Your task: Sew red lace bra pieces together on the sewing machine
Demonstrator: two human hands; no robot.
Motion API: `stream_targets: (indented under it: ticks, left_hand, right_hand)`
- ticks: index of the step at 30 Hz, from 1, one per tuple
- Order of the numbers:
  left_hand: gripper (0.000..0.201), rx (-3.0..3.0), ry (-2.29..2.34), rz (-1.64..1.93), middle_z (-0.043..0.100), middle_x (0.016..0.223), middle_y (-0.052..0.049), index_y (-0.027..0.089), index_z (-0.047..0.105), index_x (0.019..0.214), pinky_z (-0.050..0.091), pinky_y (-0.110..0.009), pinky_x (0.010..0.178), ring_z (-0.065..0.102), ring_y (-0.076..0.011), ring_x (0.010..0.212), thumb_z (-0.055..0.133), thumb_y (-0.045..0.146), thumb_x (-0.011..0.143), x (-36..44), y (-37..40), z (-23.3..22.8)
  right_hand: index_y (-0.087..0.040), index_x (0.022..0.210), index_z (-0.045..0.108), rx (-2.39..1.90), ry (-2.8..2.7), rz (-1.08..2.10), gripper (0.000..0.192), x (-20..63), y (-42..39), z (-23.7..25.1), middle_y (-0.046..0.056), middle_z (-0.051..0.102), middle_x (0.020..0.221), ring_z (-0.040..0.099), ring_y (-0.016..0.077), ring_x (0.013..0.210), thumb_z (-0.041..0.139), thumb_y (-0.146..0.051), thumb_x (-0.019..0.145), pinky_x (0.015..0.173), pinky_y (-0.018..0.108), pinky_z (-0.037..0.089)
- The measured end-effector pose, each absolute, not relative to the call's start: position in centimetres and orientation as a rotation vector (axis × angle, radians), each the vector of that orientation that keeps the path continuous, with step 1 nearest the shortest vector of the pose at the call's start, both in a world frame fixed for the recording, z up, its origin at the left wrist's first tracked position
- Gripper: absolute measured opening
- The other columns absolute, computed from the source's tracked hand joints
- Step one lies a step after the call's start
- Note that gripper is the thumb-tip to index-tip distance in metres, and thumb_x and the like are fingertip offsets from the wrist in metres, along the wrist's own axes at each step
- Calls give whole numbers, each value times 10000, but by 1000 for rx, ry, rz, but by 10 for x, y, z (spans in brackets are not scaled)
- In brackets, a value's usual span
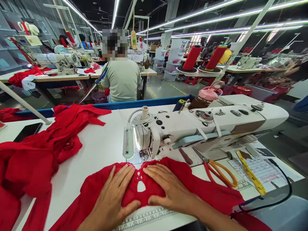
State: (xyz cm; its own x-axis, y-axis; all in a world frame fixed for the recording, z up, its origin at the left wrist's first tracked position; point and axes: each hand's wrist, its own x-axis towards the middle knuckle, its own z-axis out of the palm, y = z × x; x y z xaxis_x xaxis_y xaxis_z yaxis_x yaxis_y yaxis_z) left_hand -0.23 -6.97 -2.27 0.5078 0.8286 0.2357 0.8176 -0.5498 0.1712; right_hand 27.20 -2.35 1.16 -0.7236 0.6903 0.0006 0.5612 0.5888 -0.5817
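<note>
A red garment [190,179] lies spread on the white table in front of the sewing machine [183,128]. Its middle has a small keyhole opening with crossed strips above it. Flat on the cloth left of that opening rests my left hand [115,192], fingers stretched out and pointing toward the machine. My right hand [168,189] lies flat on the right side, its fingers also extended. Both thumbs point inward, apart from each other. The garment's upper edge sits just before the needle area [144,154]; the needle itself I cannot make out.
Orange-handled scissors [222,173] and a yellow tape measure [251,173] lie right of the garment. A heap of red fabric [62,141] and a dark phone [28,131] are at left. Red thread cones [192,57] stand behind the machine. A person [121,78] sits ahead, back turned.
</note>
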Motion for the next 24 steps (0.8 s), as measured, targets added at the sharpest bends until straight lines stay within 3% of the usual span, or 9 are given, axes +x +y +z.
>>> stream_targets:
  ticks: [6, 13, 24]
  left_hand:
    - [900, 2757, 1455, 475, 446, 1582, -108, 192, 165, 1623, 288, -553, 1232, 456, -294, 1441, 595, 586, 937, -3, -64, -20]
    - [894, 2844, 1447, 501, 464, 1572, -90, 136, 221, 1603, 232, -504, 1257, 454, -267, 1443, 596, 592, 932, -2, -65, -17]
    - [939, 2777, 1470, 454, 426, 1594, -96, 163, 128, 1625, 325, -558, 1208, 453, -299, 1441, 592, 603, 937, -2, -65, -18]
  right_hand:
    - [-247, 1567, 389, -1065, -2576, 841, 874, 272, -25, 11, 123, 482, 1547, 411, 314, 1446, 784, -520, 836, 1235, 517, 251]
    - [-205, 1555, 408, -1065, -2600, 858, 870, 272, -24, 12, 129, 479, 1548, 404, 304, 1451, 784, -523, 838, 1245, 514, 238]
    - [-247, 1564, 397, -1050, -2574, 836, 848, 273, -24, 9, 116, 485, 1546, 421, 320, 1439, 772, -509, 850, 1232, 524, 270]
